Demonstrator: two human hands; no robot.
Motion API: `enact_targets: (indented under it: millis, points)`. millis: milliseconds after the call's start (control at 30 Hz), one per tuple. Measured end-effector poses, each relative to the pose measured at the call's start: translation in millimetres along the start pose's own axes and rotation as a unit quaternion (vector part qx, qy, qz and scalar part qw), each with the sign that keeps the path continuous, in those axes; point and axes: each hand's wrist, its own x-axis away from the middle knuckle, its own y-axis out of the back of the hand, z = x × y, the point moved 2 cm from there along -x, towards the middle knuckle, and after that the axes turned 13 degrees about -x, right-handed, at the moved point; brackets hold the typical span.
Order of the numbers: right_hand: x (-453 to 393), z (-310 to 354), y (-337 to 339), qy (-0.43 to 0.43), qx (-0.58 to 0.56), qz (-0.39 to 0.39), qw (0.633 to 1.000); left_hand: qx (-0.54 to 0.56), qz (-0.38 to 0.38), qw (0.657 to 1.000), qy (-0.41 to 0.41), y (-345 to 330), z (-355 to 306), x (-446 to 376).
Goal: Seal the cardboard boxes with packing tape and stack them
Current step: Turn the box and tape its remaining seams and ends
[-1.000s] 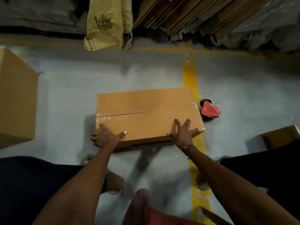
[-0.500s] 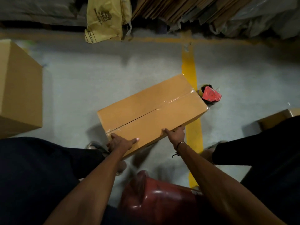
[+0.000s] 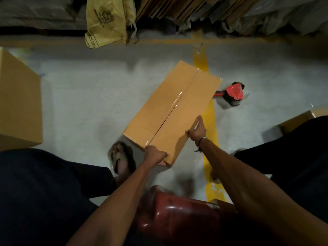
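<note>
A long brown cardboard box lies on the grey floor, turned on a diagonal, with clear tape along its centre seam. My left hand grips its near corner, fingers curled under the edge. My right hand grips the box's right long edge, thumb on top. A red tape dispenser rests on the floor just beyond the box's far right corner.
A large cardboard box stands at the left. Another box shows at the right behind my dark trouser leg. A red plastic stool is below me. A yellow sack and flattened cartons line the back. A yellow floor line runs under the box.
The box has swung counter-clockwise from lying crosswise to a steep diagonal. My left hand moved to the near corner and my right hand shifted along the right edge.
</note>
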Motion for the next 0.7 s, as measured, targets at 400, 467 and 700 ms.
enact_targets:
  millis: [400, 467, 700]
  points:
    - [-4, -59, 18, -0.163, -0.136, 0.021, 0.977, -0.046, 0.09, 0.983, -0.153, -47, -77, 18]
    - [-2, -72, 15, -0.128, -0.218, 0.029, 0.967, -0.056, 0.077, 0.98, -0.173, -47, -76, 13]
    - [-10, -77, 22, -0.073, -0.224, -0.016, 0.972, -0.16, -0.272, 0.921, -0.23, 12, -88, 13]
